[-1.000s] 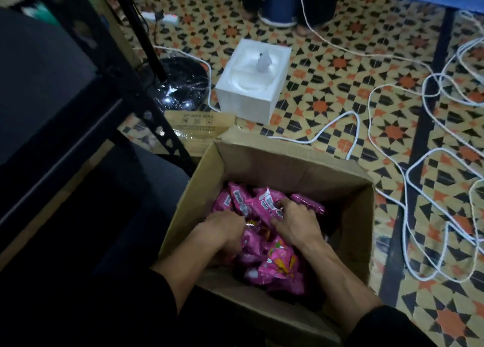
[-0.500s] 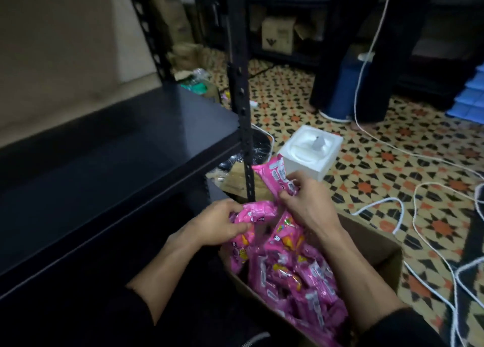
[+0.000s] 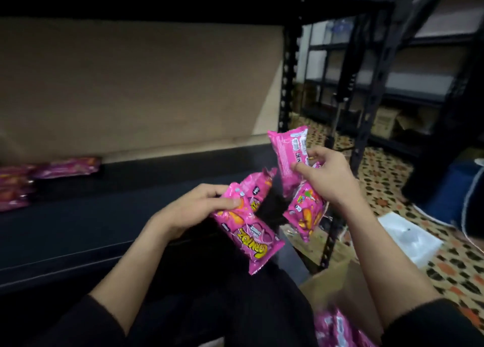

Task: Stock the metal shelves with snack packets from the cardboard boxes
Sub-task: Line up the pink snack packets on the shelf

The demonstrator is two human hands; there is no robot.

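My left hand (image 3: 193,210) grips pink snack packets (image 3: 248,239) in front of the black metal shelf (image 3: 117,205). My right hand (image 3: 327,181) holds two more pink packets (image 3: 290,158), one upright and one hanging below it, near the shelf's right post (image 3: 285,84). Several pink packets (image 3: 65,167) lie on the shelf at the far left. The cardboard box (image 3: 337,286) sits at the bottom right, with pink packets (image 3: 337,328) showing inside.
A white tissue box (image 3: 411,239) stands on the patterned tile floor (image 3: 387,197) to the right. More black shelving (image 3: 392,92) with cardboard boxes lines the back. A blue object (image 3: 450,189) stands at the far right. A shelf board hangs overhead.
Both hands came up out of the cardboard box with pink packets and moved left toward the shelf. The view swung from the box and floor up to the shelf.
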